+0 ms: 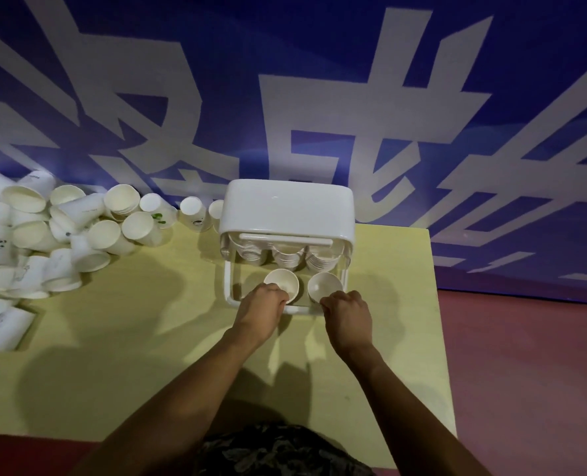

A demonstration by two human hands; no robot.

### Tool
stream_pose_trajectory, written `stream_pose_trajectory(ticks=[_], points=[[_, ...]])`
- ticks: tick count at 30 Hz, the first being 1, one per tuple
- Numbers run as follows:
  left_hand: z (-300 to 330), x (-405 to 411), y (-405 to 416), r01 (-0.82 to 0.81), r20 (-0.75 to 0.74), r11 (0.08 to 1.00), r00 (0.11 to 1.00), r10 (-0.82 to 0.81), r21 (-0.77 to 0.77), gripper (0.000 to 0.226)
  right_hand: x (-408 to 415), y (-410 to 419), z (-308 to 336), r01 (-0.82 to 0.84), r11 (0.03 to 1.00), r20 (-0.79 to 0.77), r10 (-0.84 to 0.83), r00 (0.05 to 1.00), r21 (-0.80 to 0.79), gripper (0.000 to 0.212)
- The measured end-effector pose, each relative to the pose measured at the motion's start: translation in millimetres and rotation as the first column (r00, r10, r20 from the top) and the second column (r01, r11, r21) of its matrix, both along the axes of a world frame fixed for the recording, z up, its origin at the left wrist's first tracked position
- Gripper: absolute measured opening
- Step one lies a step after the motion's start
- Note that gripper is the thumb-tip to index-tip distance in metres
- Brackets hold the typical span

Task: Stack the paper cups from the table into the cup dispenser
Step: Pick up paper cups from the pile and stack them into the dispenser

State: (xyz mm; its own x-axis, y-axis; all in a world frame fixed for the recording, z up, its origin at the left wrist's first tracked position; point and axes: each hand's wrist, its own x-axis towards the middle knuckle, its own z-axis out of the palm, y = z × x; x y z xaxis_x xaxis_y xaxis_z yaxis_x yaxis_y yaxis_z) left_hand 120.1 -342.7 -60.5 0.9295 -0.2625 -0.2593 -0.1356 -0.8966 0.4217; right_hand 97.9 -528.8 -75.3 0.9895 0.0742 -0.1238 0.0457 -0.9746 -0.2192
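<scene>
Yellow worktop (141,338) under a blue banner: two paper cups (281,285) stand mouth-up in the cup dispenser (287,214) tray, just beyond the knuckles. Left hand (263,305) pinches one rim, right hand (348,312) the other (324,286); loose cups (45,235) heap far left, nearer the left hand.

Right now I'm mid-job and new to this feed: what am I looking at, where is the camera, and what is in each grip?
There is no machine here, just a person's two bare hands. The single picture comes from a camera worn on the person's head, looking forward and down.

On the yellow table stands a white cup dispenser with stacks of cups inside. A loose pile of paper cups lies at the far left.

The left hand pinches the rim of one cup, and the right hand pinches the rim of another cup. Both cups are open side up at the dispenser's open front.
</scene>
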Motion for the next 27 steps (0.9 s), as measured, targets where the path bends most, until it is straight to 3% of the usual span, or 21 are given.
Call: stream_pose_trajectory(ticks=[5, 11, 20, 27], points=[[-6, 1, -2, -0.014, -0.013, 1.0, 1.0, 0.014, 0.006, 0.025, 2, -1, -5, -0.014, 1.0, -0.048, 0.012, 0.999, -0.026, 0.015], [4, -8, 16, -0.128, 0.056, 0.986, 0.989, 0.134, -0.107, 0.025, -11, 14, 6, 0.034, 0.986, -0.007, -0.033, 0.999, 0.163, 0.017], [26, -34, 117, -0.363, 0.114, 0.931, 0.924, 0.364, -0.032, 0.02, -15, 112, 22, -0.168, 0.893, -0.031, 0.199, 0.979, 0.418, 0.022], [27, -17, 206, -0.492, 0.102, 0.87, 0.865, 0.492, -0.026, 0.028, 22, 190, 28, -0.223, 0.89, -0.043, 0.261, 0.965, 0.399, 0.028]])
